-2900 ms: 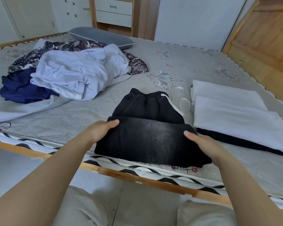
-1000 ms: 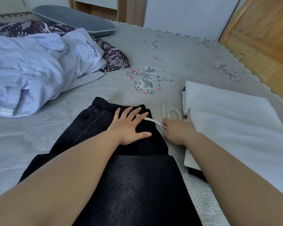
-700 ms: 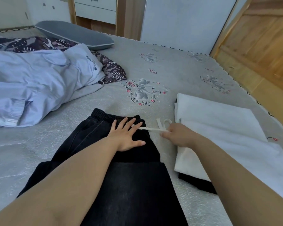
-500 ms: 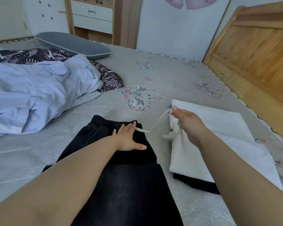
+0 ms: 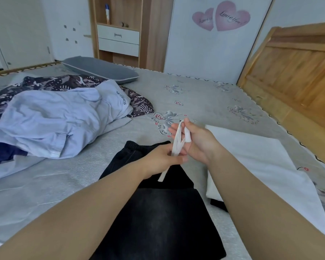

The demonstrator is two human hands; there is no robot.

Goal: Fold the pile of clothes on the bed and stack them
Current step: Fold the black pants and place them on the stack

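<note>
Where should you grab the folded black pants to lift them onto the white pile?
Probably by both long side edges of the folded black pants, one hand from the left and one from the right, fingers slipped under. They lie flat in layers, so gripping one end alone would likely let them unfold. First tuck away the white drawstring, now held by the left hand and right hand.

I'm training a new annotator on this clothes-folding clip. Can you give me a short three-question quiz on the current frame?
1. True or false: both hands hold the white drawstring.
2. What lies to the right of the black pants? A) grey pillow B) folded white garment C) patterned cloth
3. Fill in: the unfolded pile's top item is a light ____ garment.

Key:
1. True: the left hand pinches it low, and it loops over the right hand.
2. B, the folded white garment.
3. Blue: the light blue garment.
</note>
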